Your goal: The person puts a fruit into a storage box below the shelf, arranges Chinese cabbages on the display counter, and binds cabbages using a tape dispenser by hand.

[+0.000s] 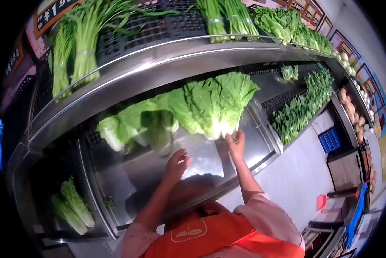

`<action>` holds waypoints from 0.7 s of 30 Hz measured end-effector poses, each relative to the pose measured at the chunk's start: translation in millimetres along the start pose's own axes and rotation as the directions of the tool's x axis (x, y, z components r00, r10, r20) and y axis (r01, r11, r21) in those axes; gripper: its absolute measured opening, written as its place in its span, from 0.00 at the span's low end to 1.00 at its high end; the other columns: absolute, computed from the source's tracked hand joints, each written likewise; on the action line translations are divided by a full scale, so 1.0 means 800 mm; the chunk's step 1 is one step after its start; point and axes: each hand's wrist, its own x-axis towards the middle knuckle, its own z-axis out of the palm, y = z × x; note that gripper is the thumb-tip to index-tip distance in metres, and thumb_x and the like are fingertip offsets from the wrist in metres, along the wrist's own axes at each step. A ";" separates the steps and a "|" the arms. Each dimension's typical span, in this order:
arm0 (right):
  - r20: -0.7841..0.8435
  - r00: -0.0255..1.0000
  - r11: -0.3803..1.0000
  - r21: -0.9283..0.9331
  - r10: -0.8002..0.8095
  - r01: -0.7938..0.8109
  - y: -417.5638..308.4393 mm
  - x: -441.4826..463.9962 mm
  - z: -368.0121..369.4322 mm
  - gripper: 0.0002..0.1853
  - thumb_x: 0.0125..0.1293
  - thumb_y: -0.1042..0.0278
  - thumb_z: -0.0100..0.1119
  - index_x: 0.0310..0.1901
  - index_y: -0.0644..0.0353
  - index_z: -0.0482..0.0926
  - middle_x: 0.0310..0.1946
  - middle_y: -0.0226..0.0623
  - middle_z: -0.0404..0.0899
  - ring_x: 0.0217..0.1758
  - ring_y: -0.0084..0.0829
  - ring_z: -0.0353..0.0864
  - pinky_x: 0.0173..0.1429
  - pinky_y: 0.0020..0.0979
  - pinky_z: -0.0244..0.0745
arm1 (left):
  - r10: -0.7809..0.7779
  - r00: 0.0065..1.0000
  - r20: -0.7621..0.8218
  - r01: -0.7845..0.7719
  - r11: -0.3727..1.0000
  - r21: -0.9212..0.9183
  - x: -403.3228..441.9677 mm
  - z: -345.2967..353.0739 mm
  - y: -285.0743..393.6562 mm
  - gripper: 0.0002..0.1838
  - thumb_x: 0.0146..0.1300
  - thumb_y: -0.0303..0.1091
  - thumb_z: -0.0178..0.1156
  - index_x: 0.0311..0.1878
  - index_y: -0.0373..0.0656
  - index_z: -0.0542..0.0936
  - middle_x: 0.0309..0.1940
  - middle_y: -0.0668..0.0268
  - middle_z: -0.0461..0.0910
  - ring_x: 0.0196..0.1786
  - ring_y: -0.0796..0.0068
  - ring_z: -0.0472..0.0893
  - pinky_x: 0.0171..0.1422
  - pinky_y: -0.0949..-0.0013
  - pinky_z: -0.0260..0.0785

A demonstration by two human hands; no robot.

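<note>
A row of leafy green lettuce heads with white stem ends lies along the back of the steel shelf. My right hand is at the white base of the rightmost head, its fingertips at or very near the stem end. A small gap shows between its thumb and fingers. Over the bare steel in front of the row, my left hand is held with loosely bent fingers apart, nothing in it. A dark shadow falls across the middle heads, whose outlines are hard to separate.
Above runs a steel-edged upper shelf with bundled long green stalks and more lettuce. Leafy greens fill the right-hand section. Two slim heads lie in the lower left section. A blue crate stands beyond, right.
</note>
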 end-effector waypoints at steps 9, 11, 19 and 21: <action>0.377 0.922 0.924 0.316 0.084 -0.214 0.031 0.130 0.012 0.40 0.47 0.65 0.74 0.59 0.65 0.61 0.51 0.44 0.72 0.51 0.33 0.73 0.54 0.31 0.70 | -0.139 0.911 -0.387 -0.004 0.939 -0.345 0.135 0.177 0.000 0.38 0.46 0.32 0.73 0.56 0.40 0.61 0.46 0.62 0.72 0.45 0.74 0.74 0.45 0.70 0.70; 0.467 0.884 0.861 0.437 0.032 -0.262 0.011 0.136 0.014 0.38 0.44 0.72 0.74 0.57 0.65 0.63 0.46 0.42 0.74 0.45 0.32 0.75 0.47 0.30 0.74 | -0.168 0.875 -0.454 -0.014 0.929 -0.371 0.142 0.199 0.015 0.46 0.44 0.31 0.74 0.61 0.37 0.53 0.50 0.56 0.70 0.49 0.68 0.75 0.50 0.67 0.71; 0.378 0.925 0.875 0.435 0.039 -0.214 -0.022 0.119 0.001 0.33 0.45 0.72 0.71 0.54 0.64 0.67 0.43 0.39 0.76 0.42 0.29 0.76 0.45 0.30 0.74 | -0.007 0.764 -0.645 -0.145 0.973 -0.182 0.163 0.213 -0.017 0.36 0.42 0.27 0.72 0.56 0.36 0.66 0.47 0.60 0.74 0.47 0.70 0.76 0.49 0.69 0.72; 0.422 0.904 0.829 0.481 0.065 -0.284 -0.016 0.114 -0.006 0.34 0.44 0.73 0.71 0.55 0.64 0.67 0.45 0.39 0.75 0.43 0.29 0.75 0.47 0.30 0.73 | -0.081 0.766 -0.638 -0.062 0.978 -0.199 0.151 0.212 0.004 0.38 0.38 0.32 0.73 0.54 0.35 0.66 0.47 0.58 0.74 0.48 0.67 0.76 0.51 0.67 0.70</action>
